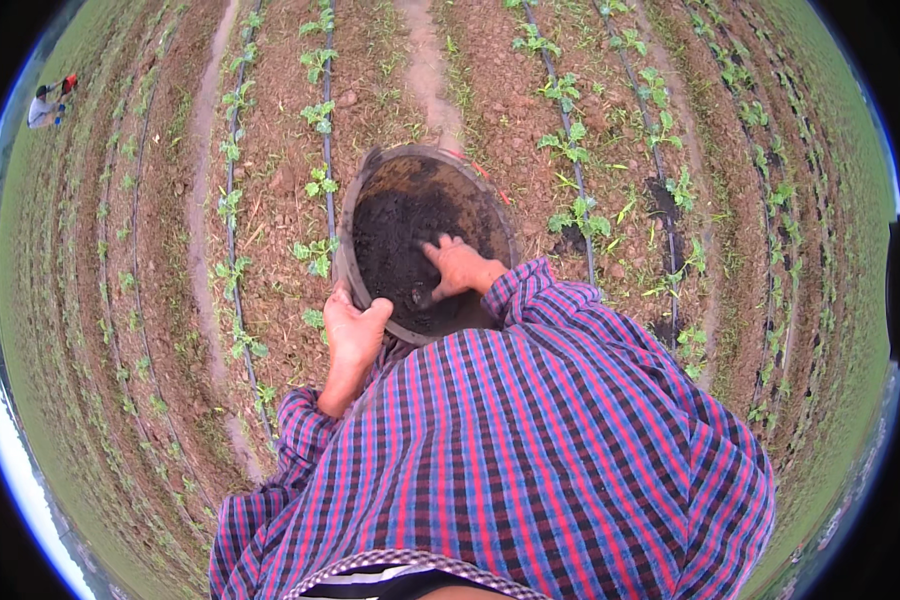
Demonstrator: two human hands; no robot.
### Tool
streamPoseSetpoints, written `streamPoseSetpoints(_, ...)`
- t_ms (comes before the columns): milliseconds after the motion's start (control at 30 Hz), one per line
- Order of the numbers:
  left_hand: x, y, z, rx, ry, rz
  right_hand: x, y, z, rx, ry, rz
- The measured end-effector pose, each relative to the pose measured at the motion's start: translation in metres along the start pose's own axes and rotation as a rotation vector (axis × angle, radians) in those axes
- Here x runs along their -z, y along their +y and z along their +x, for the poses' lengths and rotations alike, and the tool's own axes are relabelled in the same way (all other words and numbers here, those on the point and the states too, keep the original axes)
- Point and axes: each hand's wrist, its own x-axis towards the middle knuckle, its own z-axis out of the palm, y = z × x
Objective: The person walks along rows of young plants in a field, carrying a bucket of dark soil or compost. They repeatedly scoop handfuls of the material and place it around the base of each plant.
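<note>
A round, dark tub (495, 217) with a soiled inner wall is held tilted in front of my body. Dark, crumbly compost or soil (394, 240) lies inside it. My left hand (352, 322) grips the tub's near left rim, with the thumb over the edge. Inside the tub is my right hand (454, 266), its fingers spread and their tips against the dark material; no clump shows in it. A red cord or strip (481, 171) sticks out at the tub's far right rim.
Rows of leafy seedlings (319, 116) grow along black drip lines (231, 184) on both sides. Dark material (661, 202) lies around some plants at right. Narrow dirt paths (427, 67) run between beds. Another person (41, 109) is low down at far left, near a red object (69, 82).
</note>
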Motion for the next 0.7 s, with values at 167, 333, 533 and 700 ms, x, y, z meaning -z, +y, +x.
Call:
streamPoseSetpoints(167,-0.009,0.013,0.013,0.118,0.048,-0.044,-0.003,0.001,-0.005,0.153,-0.09,0.152)
streamPoseSetpoints(333,-0.024,0.013,0.025,0.16,0.096,-0.063,0.03,0.017,-0.011,0.047,-0.057,0.349)
streamPoseSetpoints(533,-0.035,0.006,0.033,0.222,0.139,-0.081,0.075,0.082,-0.036,-0.186,0.331,1.227)
streamPoseSetpoints(700,-0.032,0.008,0.034,0.271,0.19,0.034,0.112,0.198,-0.048,-0.309,0.541,1.292)
